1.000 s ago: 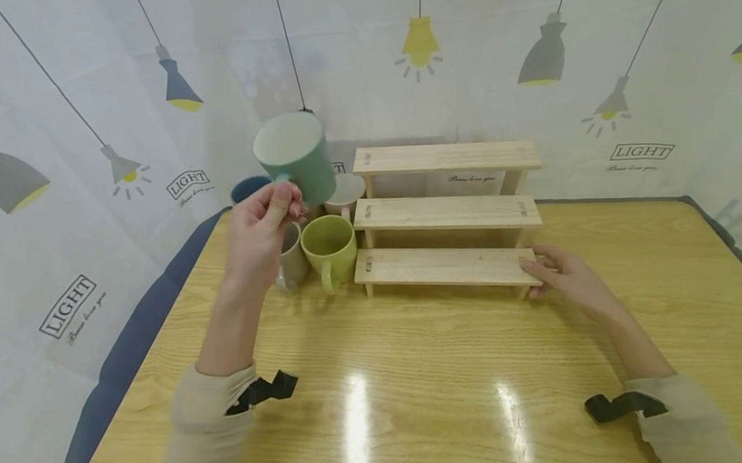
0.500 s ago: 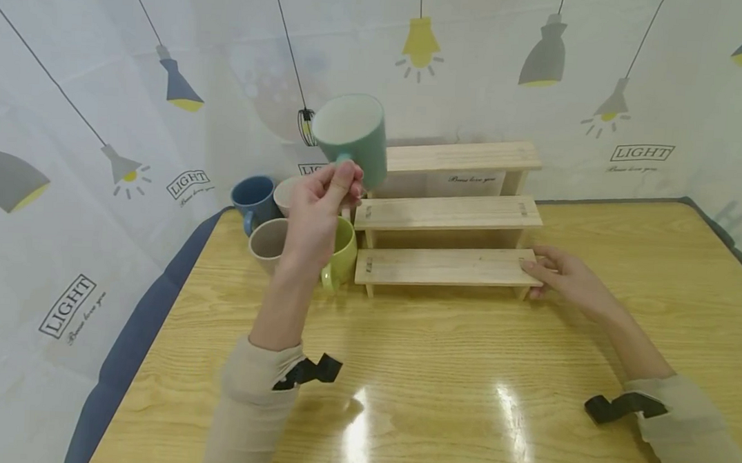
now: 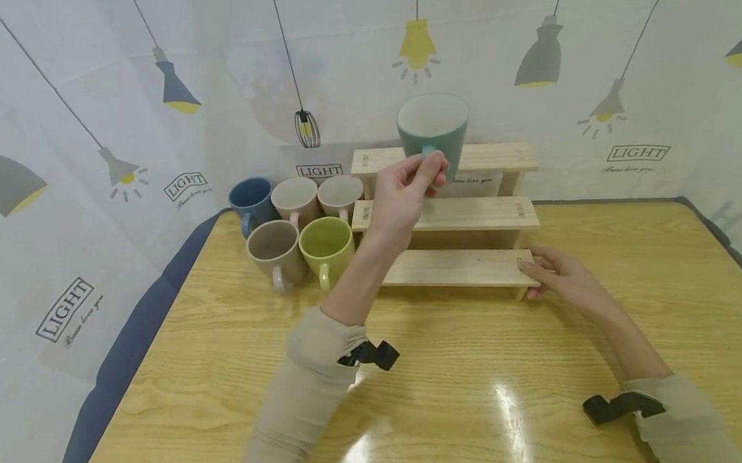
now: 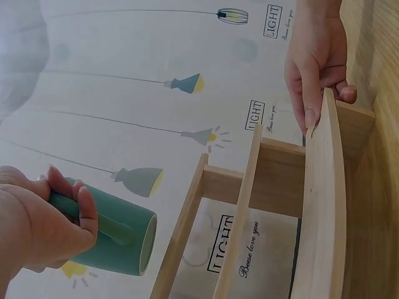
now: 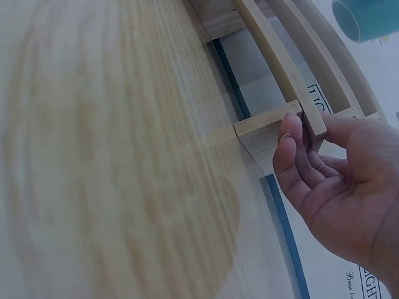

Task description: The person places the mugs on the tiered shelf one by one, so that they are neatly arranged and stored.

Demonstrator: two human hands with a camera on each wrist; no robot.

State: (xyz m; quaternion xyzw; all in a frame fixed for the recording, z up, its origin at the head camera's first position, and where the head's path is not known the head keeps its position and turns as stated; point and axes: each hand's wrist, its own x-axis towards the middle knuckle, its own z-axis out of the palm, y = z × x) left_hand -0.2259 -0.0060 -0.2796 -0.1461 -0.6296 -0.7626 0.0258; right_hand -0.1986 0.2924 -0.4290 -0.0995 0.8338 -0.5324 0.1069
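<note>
My left hand (image 3: 404, 195) grips a green mug (image 3: 434, 127) by its handle, holding it up in front of the top shelf. The mug's white inside faces up in the head view, and in the left wrist view its handle (image 4: 106, 225) runs under my curled fingers. A three-step wooden rack (image 3: 462, 269) stands on the table. My right hand (image 3: 564, 278) pinches the right end of its lowest shelf, thumb on top and fingers beneath, as the right wrist view (image 5: 330, 180) also shows. Part of the rack is hidden behind my left hand and forearm.
Left of the rack stand several mugs in two rows: a blue mug (image 3: 251, 197), a pinkish mug (image 3: 296, 197) and a white mug (image 3: 340, 192) behind, a taupe mug (image 3: 275, 248) and a yellow-green mug (image 3: 325, 243) in front. A lamp-print cloth (image 3: 242, 60) hangs behind the table (image 3: 452, 373).
My left hand has carried the green mug rightward, from above the other mugs to in front of the rack's top shelf. My right hand stays at the lowest shelf's end.
</note>
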